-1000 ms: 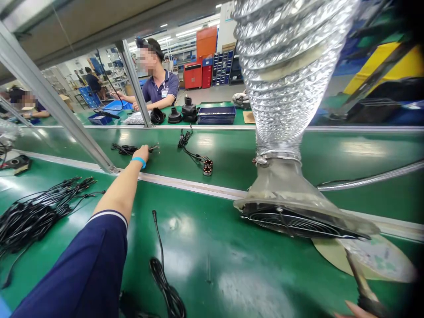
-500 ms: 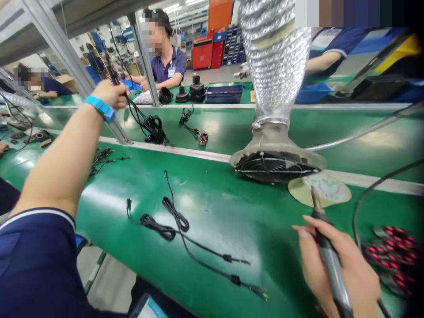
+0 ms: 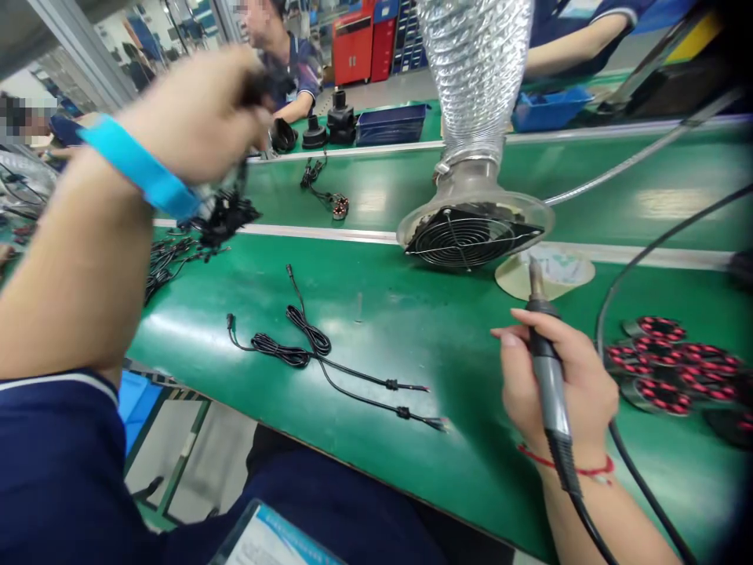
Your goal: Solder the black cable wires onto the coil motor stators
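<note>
My left hand [image 3: 194, 118], blurred and with a blue band at the wrist, is closed on black cables [image 3: 227, 216] at the upper left. Their tangled ends dangle below the fingers. In my right hand [image 3: 582, 377] is a soldering iron [image 3: 548, 384], tip pointing away from me over a round pale pad [image 3: 573, 271]. Between my hands two black cables [image 3: 279, 351] with coiled middles lie crossed on the green bench [image 3: 376, 329], stripped wire ends to the right. Several round coils with red windings [image 3: 656, 396] sit right of my right hand.
A fume hood with a black grille [image 3: 462, 238] hangs from a silver duct [image 3: 476, 86] above the bench. More cables [image 3: 168, 263] lie at the left. Behind a metal rail, a small wired coil [image 3: 340, 207] rests. Co-workers sit across, near a dark blue bin [image 3: 391, 125].
My left hand has come back nearer to me with the cables, which have lifted from beyond the rail. The view has tipped downward. My right hand still grips the soldering iron.
</note>
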